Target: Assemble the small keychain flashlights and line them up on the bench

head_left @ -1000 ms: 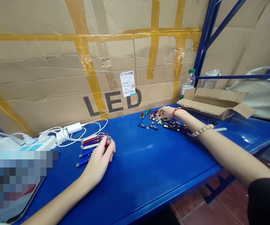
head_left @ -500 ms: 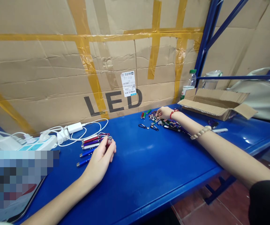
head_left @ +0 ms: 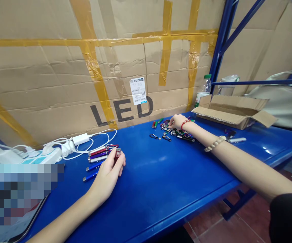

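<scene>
My left hand (head_left: 110, 170) is closed around a small dark-red metal torch tube (head_left: 117, 154), whose silver end points up between thumb and forefinger. Beside its knuckles lies a row of slim penlights (head_left: 91, 176) in blue, silver, purple and red, partly covered by the hand. My right hand (head_left: 177, 121) reaches to the far side of the table, fingers pinched together over a pile of small metal parts (head_left: 185, 135). Whatever is between those fingertips is hidden. Black carabiner clips (head_left: 166, 138) and short red and green tubes (head_left: 156, 124) lie around the pile.
A power strip (head_left: 56, 155) with white cables and a blurred-out device (head_left: 38, 211) occupy the left side. An open cardboard box (head_left: 219, 116), a bottle (head_left: 203, 91) and a white pen-like object (head_left: 238, 140) are at the right. The large taped carton (head_left: 59, 84) stands behind the blue table (head_left: 146, 189).
My right hand stays at the pile, its wrist shifting very slightly. The left hand keeps its hold on the red tube. The view has moved a little.
</scene>
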Demonstrator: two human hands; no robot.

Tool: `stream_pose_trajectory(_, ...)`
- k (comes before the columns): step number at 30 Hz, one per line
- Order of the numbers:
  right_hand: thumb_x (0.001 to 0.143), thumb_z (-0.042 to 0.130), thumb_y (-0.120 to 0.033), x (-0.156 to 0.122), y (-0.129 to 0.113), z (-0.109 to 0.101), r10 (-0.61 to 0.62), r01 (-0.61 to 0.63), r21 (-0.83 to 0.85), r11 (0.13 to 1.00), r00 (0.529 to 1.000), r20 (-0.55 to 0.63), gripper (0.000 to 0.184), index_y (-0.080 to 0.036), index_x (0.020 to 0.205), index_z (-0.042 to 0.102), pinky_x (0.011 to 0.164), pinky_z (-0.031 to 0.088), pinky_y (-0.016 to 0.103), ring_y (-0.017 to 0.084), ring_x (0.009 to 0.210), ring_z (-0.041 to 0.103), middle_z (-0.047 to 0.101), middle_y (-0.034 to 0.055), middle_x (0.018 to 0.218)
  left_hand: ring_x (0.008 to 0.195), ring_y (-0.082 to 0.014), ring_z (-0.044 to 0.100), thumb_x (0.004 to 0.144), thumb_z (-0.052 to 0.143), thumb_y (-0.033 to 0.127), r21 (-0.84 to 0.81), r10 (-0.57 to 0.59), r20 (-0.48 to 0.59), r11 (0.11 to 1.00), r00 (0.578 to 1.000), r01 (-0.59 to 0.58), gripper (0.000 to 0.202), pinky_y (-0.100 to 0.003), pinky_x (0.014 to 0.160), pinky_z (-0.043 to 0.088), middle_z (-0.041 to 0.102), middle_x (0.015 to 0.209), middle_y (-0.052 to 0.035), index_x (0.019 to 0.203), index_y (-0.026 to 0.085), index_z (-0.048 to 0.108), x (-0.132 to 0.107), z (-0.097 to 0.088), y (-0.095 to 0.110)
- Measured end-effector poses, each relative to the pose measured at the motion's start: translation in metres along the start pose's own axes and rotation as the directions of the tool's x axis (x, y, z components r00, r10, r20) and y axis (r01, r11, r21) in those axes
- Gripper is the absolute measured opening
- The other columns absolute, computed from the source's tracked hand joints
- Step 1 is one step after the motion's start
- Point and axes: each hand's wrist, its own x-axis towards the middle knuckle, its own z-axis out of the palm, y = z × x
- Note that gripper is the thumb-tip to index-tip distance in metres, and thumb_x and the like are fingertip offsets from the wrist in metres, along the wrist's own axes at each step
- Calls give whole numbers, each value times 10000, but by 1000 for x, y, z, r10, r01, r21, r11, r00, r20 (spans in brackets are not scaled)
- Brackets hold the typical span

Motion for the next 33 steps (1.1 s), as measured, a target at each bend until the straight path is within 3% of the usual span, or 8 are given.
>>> stream_pose_trajectory(13,885,499,-303,-1,-5,3,-58,54,104,993,998,33,241,-151,1062,562,736,513,328,150,861,589,587,59,1046,489,-113,385,887,353,440,-5,2,6,1000,1000,-2,288,-228,449,295,426,581,49,732,205,416,0,0,-1)
stream_pose_trajectory(19,818,584,-292,-5,-7,-4,-78,89,59,994,984,-160,207,-137,949,627,786,487,354,186,899,596,636,66,968,498,-107,388,885,354,442,-17,-5,7,1000,1000,5,281,-225,453,300,432,604,52,741,208,410,-1,0,0)
stream_pose_trajectory(22,723,639,-268,-13,-15,-12,-138,157,50,986,954,-266,195,-143,864,686,789,475,324,238,920,607,679,88,895,480,-106,382,875,361,452,-21,-15,-4,1000,1000,15,288,-229,450,297,433,591,53,737,206,417,-1,0,1)
stream_pose_trajectory(24,707,628,-268,-22,-26,-14,-256,279,53,959,929,-267,198,-168,863,700,759,479,266,207,886,624,696,58,881,472,-103,380,870,365,455,-21,-20,-8,1000,1000,20,291,-229,448,293,436,595,53,731,206,420,-1,0,2)
stream_pose_trajectory(27,675,655,-263,-38,-48,-8,-522,536,83,840,840,-146,200,-239,866,708,696,470,155,105,778,636,708,-40,855,478,-107,387,870,356,459,-21,-19,-1,1000,1000,19,302,-227,445,289,430,584,53,716,207,420,-1,1,2)
stream_pose_trajectory(30,656,685,-294,-52,-66,-1,-680,679,107,726,732,-29,195,-251,844,717,624,459,127,74,684,628,712,-62,801,489,-109,396,869,358,452,-27,-15,-6,1000,1000,15,297,-226,446,291,436,592,51,711,208,416,-1,1,1)
stream_pose_trajectory(32,671,680,-350,-57,-71,-1,-704,702,91,707,710,-15,198,-247,834,723,610,451,139,85,675,625,713,-46,789,493,-110,400,871,359,444,-28,-13,-7,1000,1000,13,289,-226,449,293,437,594,50,718,207,421,-1,1,0)
stream_pose_trajectory(33,692,662,-381,-57,-70,-2,-690,691,69,720,723,-34,201,-248,828,725,613,448,151,97,690,628,713,-36,794,493,-110,400,872,359,439,-27,-15,-6,1000,1000,15,286,-226,451,296,436,589,51,721,206,425,-1,1,0)
